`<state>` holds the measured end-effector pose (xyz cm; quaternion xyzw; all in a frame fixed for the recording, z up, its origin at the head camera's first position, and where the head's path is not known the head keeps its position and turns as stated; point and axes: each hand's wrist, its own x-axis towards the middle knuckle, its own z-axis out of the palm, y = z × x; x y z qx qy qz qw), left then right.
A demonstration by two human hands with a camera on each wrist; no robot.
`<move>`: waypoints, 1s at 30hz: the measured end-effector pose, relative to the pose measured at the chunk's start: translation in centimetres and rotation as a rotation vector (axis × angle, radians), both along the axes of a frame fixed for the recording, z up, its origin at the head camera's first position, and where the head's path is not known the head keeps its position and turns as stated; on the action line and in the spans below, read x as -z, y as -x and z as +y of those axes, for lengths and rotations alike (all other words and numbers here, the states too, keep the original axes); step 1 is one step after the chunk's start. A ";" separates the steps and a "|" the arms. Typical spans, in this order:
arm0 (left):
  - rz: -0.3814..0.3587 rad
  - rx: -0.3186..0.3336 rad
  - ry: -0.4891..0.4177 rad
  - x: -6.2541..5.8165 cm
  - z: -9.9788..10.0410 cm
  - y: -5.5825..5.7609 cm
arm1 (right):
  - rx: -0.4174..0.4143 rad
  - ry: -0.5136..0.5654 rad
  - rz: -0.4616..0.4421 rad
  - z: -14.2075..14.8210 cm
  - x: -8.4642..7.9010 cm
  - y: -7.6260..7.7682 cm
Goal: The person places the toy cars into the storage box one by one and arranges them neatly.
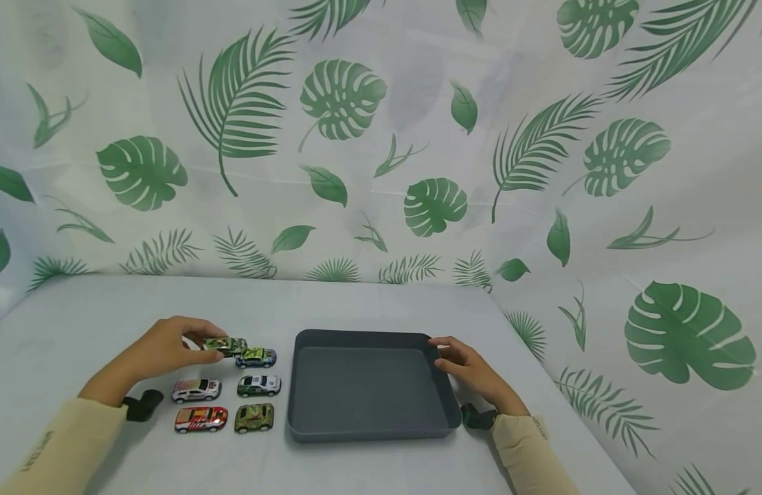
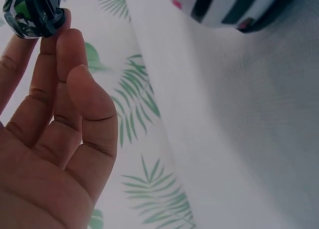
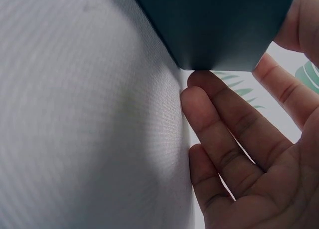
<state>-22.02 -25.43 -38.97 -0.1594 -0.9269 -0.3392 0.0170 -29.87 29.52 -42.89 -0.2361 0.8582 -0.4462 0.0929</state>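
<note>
My left hand [image 1: 161,350] pinches a green camouflage toy car [image 1: 226,346] between thumb and fingers, raised above the table. In the left wrist view, that toy car [image 2: 32,12] shows at the fingertips. Just behind it, partly covered, stands a yellow-green and blue toy car [image 1: 260,357]. A dark grey rectangular tray [image 1: 374,392] lies in the middle with nothing in it. At its right wall, my right hand [image 1: 476,375] grips the far right corner, thumb over the rim; the right wrist view has fingers [image 3: 234,121] touching the tray's outside.
Left of the tray stand a white-and-green toy car [image 1: 259,386], an olive green one [image 1: 254,418], a white one with a pink pattern [image 1: 196,390] and a red one [image 1: 200,419]. A leaf-print curtain [image 1: 381,137] hangs behind the white table [image 1: 331,467].
</note>
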 end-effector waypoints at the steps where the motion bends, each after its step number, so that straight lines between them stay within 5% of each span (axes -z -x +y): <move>1: -0.001 -0.001 0.000 0.0 0.1 0.0 | 0.002 -0.003 0.004 0.0 0.0 0.0; 16: 0.031 -0.010 0.013 0.0 0.7 -0.2 | -0.004 0.000 -0.017 -0.2 0.0 0.1; 30: 0.080 -0.009 0.022 -2.0 2.1 0.4 | 0.009 0.002 0.010 0.0 0.1 0.2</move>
